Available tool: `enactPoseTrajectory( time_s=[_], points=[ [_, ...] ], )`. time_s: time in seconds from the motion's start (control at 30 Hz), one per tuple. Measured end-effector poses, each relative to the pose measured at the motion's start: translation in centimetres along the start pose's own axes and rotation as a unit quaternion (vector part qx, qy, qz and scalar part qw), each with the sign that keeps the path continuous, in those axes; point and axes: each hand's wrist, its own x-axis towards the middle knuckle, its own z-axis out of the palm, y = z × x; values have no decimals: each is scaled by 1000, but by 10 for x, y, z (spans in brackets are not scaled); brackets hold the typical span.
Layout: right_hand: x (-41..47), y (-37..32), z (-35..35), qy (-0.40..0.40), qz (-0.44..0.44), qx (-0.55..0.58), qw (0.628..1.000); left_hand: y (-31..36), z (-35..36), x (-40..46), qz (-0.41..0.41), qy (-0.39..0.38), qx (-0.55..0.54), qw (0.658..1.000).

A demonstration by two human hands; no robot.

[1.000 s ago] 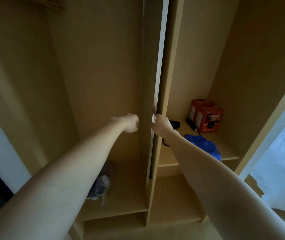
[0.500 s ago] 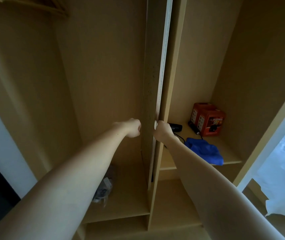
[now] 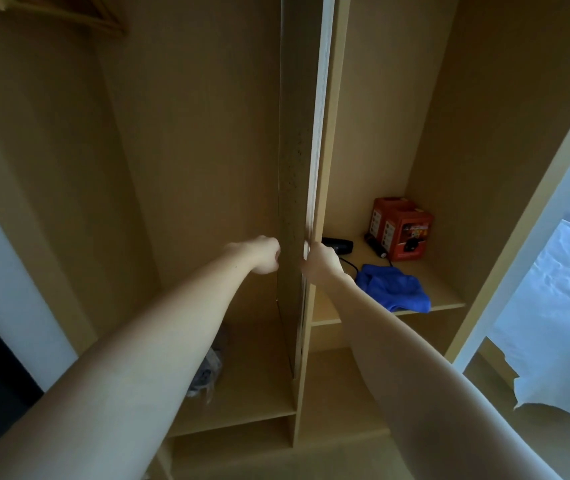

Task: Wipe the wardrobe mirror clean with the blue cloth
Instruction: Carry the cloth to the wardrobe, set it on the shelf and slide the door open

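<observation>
A tall narrow mirror panel (image 3: pixel 293 174) stands edge-on in the middle of the open wardrobe. Its speckled face is turned left and its pale edge faces me. My left hand (image 3: pixel 265 255) is curled against the panel's left side at mid height. My right hand (image 3: pixel 321 267) grips the panel's front edge from the right, fingers wrapped round it. The blue cloth (image 3: pixel 394 288) lies crumpled on the right-hand shelf (image 3: pixel 443 299), just behind my right forearm; neither hand touches it.
A red box (image 3: pixel 402 233) and a black device (image 3: pixel 338 245) with a cable sit on the same shelf. A plastic bag (image 3: pixel 207 372) lies on the lower left shelf. Wooden hangers (image 3: pixel 68 13) hang top left. A white bed (image 3: pixel 553 299) is at right.
Both hands keep their hold on the panel at the same height. The view has shifted slightly, and the panel's left face shows a little wider.
</observation>
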Motion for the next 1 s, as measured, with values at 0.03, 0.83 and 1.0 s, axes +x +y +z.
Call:
enactPoseTrajectory(
  time_s=[0.03, 0.83, 1.0],
  points=[
    [-3, 1, -1, 1, -2, 0, 1000, 3, 1, -3, -2, 2, -2, 1000],
    [-102, 35, -31, -51, -99, -11, 994, 81, 1, -100, -108, 18, -21, 994],
    [-124, 41, -37, -52, -103, -6, 993, 91, 6, -124, -112, 20, -15, 993]
  ],
)
